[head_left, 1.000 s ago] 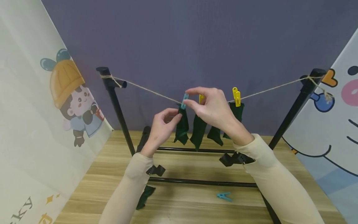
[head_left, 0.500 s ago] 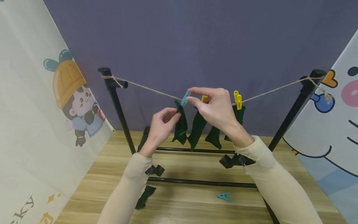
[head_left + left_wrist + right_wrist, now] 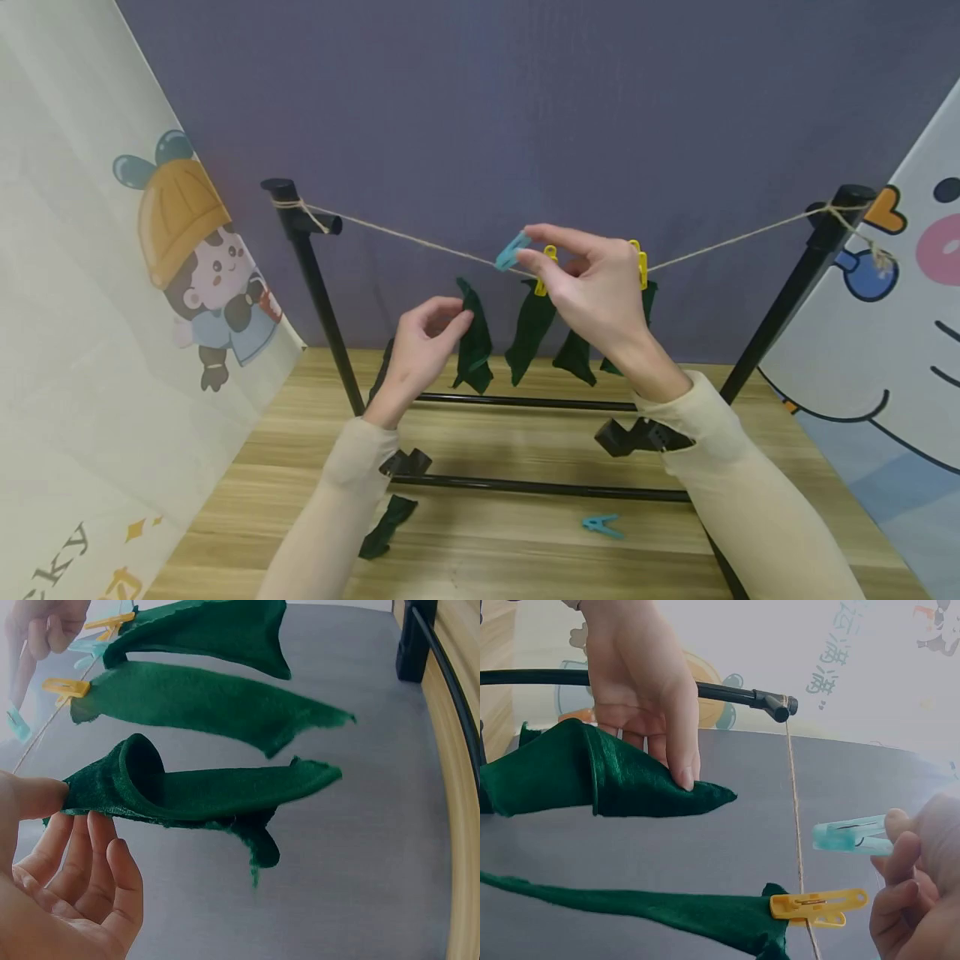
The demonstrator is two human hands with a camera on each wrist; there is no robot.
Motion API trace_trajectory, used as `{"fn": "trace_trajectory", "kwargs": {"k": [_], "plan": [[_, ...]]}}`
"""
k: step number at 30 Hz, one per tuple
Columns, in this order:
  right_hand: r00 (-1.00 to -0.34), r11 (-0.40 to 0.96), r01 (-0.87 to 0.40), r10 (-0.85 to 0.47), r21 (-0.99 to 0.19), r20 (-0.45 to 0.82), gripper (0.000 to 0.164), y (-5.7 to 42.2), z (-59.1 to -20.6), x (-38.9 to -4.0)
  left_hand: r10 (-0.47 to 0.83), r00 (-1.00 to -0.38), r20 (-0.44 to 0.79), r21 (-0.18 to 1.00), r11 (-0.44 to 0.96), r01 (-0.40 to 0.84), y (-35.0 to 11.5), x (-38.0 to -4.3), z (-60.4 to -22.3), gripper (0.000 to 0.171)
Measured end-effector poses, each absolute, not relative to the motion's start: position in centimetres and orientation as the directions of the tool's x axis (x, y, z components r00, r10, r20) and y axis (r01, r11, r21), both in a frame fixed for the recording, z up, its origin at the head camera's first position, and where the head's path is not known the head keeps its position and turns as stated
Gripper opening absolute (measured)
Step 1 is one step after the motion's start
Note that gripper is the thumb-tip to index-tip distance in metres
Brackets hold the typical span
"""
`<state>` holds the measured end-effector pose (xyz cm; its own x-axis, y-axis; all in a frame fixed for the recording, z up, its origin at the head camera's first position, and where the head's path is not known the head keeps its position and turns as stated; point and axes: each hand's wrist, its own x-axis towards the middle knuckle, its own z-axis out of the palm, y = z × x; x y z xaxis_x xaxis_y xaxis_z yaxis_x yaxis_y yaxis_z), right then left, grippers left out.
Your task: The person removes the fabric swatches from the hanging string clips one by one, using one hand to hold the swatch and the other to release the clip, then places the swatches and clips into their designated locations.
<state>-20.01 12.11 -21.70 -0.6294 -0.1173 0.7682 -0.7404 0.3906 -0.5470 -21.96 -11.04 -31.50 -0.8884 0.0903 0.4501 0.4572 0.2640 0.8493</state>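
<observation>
My left hand pinches the top end of a dark green sock between thumb and fingers. This sock hangs free, just below and apart from the twine line. A light blue clothespin is pinched by its handles in my right hand, close beside the twine and not gripping cloth. More green socks hang to the right, held on the line by yellow clothespins. In the head view my right hand partly covers them.
Black posts of a rack hold the twine at both ends, with crossbars low in front. On the wooden table lie another green piece at left and a blue clothespin.
The blue clothespin has come off the sock and the line, moving right with my right hand. My left hand has drawn the sock slightly left and down from the twine.
</observation>
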Motion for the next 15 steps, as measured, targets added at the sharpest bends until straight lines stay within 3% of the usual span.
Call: {"fn": "trace_trajectory", "kwargs": {"k": [15], "plan": [[-0.647,0.277,-0.751,-0.123,-0.6,0.753,0.038,13.3,-23.8,-19.6,0.083,-0.896,0.437,0.858,0.263,0.442,-12.0,-20.9,-32.3,0.029]]}}
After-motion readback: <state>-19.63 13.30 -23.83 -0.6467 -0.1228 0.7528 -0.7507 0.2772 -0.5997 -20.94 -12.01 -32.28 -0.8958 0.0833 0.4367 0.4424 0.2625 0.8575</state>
